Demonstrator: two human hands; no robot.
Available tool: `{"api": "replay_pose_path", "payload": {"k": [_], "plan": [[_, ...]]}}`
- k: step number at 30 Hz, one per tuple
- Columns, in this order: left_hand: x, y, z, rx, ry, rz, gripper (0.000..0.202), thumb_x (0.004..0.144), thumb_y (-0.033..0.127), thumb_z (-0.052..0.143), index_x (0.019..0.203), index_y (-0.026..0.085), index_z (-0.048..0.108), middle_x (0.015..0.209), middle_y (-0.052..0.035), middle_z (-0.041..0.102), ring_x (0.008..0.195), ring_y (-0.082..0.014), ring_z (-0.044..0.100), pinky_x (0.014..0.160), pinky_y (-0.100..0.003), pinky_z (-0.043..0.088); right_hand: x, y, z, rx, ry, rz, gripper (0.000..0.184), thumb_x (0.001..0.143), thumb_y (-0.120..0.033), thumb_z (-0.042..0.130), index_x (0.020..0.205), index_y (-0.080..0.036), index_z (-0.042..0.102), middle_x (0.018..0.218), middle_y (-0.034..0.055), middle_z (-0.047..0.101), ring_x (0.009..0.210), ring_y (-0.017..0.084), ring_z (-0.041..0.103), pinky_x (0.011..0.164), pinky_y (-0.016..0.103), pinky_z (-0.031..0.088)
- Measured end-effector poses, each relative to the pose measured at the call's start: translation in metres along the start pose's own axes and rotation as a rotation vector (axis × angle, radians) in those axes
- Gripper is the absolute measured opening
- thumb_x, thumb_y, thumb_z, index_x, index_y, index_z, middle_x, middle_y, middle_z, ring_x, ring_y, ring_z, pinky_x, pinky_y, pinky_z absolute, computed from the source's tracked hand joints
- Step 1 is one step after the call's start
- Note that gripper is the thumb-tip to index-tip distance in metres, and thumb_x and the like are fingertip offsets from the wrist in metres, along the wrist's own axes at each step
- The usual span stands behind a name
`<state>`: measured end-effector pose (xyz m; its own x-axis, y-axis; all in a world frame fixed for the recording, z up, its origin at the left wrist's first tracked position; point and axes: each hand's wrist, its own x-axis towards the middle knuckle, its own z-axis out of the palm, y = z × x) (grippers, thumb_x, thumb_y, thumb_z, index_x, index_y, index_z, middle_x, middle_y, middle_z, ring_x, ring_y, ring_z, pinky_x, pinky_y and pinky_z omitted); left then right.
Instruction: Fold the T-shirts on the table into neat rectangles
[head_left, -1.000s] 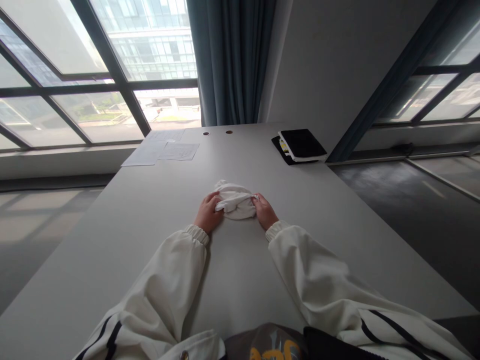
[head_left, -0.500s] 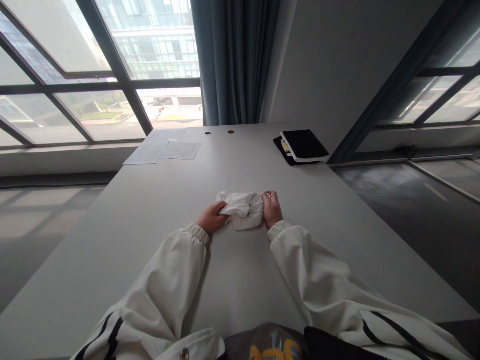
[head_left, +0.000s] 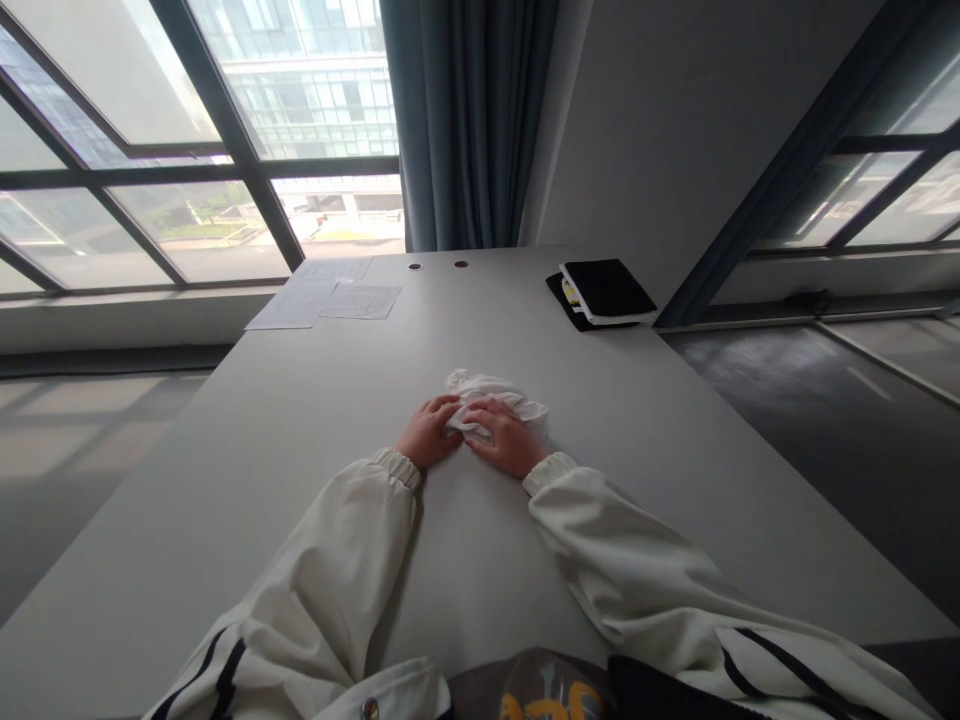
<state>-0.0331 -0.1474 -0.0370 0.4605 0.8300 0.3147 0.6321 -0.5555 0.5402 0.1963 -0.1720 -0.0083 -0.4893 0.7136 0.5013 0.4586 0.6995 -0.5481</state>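
A crumpled white cloth [head_left: 501,392] lies in a small bundle on the grey table [head_left: 300,470], straight ahead of me. My left hand [head_left: 427,434] is at the bundle's left end, its fingers curled onto the fabric. My right hand [head_left: 504,440] lies flat across the near side of the cloth, fingers stretched out to the left and almost meeting the left hand. Both arms are in white sleeves with dark stripes.
Loose sheets of paper [head_left: 330,300] lie at the far left of the table. A black tablet or notebook stack [head_left: 604,291] sits at the far right corner. Two cable holes [head_left: 414,266] are near the back edge. Windows and a blue-grey curtain [head_left: 469,120] stand behind.
My right hand has let go of the bundle's right end and swung left to lie flat over its near side. The cloth has flattened and shifted a little away from me.
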Motion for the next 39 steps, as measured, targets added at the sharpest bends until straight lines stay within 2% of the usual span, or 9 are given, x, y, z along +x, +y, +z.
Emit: {"api": "replay_pose_path", "payload": {"k": [6,10,14,18,20,23,29,32,39], "plan": [[0.001,-0.001,0.002,-0.027,0.044,-0.028,0.031,0.085,0.028,0.072,0.115,0.024,0.071,0.139,-0.0099,0.066,0.126,-0.0275,0.064,0.114,-0.047,0.049,0.003,0.015,0.005,0.015,0.037,0.060,0.016,0.089,-0.023,0.067,0.102,-0.026,0.076,0.118,0.0090,0.074,0.118,0.029,0.063,0.112,0.051,0.044],[0.001,0.003,-0.003,0.032,0.132,-0.061,0.011,0.086,0.027,0.072,0.097,0.025,0.070,0.149,-0.0085,0.060,0.138,-0.0307,0.054,0.119,-0.053,0.042,0.001,0.016,0.001,0.059,0.115,0.136,0.016,0.096,-0.033,0.060,0.096,-0.025,0.073,0.108,0.0094,0.075,0.110,0.029,0.065,0.106,0.046,0.047],[0.003,0.006,-0.008,-0.040,0.172,-0.030,0.006,0.091,0.026,0.065,0.095,0.024,0.066,0.146,-0.0096,0.064,0.142,-0.0305,0.051,0.118,-0.053,0.042,0.000,0.013,-0.004,0.106,0.175,0.282,0.028,0.102,-0.045,0.050,0.094,-0.026,0.069,0.096,0.0066,0.073,0.095,0.027,0.066,0.092,0.039,0.051],[0.001,0.010,-0.007,-0.124,0.154,-0.150,0.013,0.093,0.028,0.056,0.105,0.024,0.061,0.101,-0.0054,0.075,0.095,-0.0231,0.069,0.088,-0.038,0.053,-0.001,0.009,-0.007,0.127,0.167,0.338,0.034,0.103,-0.052,0.046,0.090,-0.026,0.065,0.086,0.0040,0.069,0.083,0.024,0.064,0.081,0.035,0.050],[0.000,0.012,-0.007,-0.133,0.146,-0.213,0.017,0.094,0.030,0.052,0.109,0.024,0.059,0.081,0.0007,0.068,0.072,-0.0190,0.062,0.073,-0.032,0.049,-0.001,0.008,-0.008,0.129,0.164,0.354,0.035,0.103,-0.053,0.046,0.088,-0.026,0.063,0.078,0.0022,0.066,0.076,0.023,0.062,0.076,0.034,0.048],[-0.002,0.016,-0.007,-0.151,0.136,-0.220,0.019,0.098,0.035,0.047,0.111,0.025,0.057,0.069,0.0058,0.058,0.062,-0.0165,0.053,0.066,-0.028,0.041,-0.002,0.006,-0.008,0.128,0.166,0.375,0.036,0.103,-0.054,0.043,0.085,-0.027,0.059,0.067,-0.0011,0.058,0.066,0.021,0.055,0.067,0.033,0.043],[-0.002,0.017,-0.012,-0.083,0.076,-0.187,0.031,0.084,0.051,0.072,0.098,0.025,0.063,0.070,0.0050,0.060,0.060,-0.0143,0.049,0.062,-0.027,0.038,-0.003,0.008,-0.013,0.094,0.259,0.395,0.034,0.103,-0.052,0.042,0.082,-0.027,0.054,0.062,-0.0028,0.052,0.062,0.019,0.051,0.062,0.031,0.039],[-0.001,0.012,-0.021,-0.058,0.005,-0.154,0.040,0.078,0.056,0.080,0.103,0.025,0.069,0.069,0.0044,0.062,0.061,-0.0152,0.053,0.063,-0.027,0.041,-0.002,0.012,-0.018,0.072,0.328,0.416,0.032,0.100,-0.051,0.045,0.081,-0.028,0.054,0.062,-0.0026,0.052,0.062,0.020,0.050,0.064,0.032,0.040],[-0.002,-0.009,-0.032,0.035,-0.024,-0.065,0.024,0.080,0.033,0.074,0.103,0.025,0.077,0.098,-0.0057,0.074,0.083,-0.0215,0.066,0.078,-0.032,0.050,0.002,0.029,-0.022,0.071,0.565,0.535,0.032,0.097,-0.052,0.046,0.076,-0.028,0.049,0.065,-0.0017,0.053,0.067,0.021,0.049,0.067,0.033,0.041]]}}
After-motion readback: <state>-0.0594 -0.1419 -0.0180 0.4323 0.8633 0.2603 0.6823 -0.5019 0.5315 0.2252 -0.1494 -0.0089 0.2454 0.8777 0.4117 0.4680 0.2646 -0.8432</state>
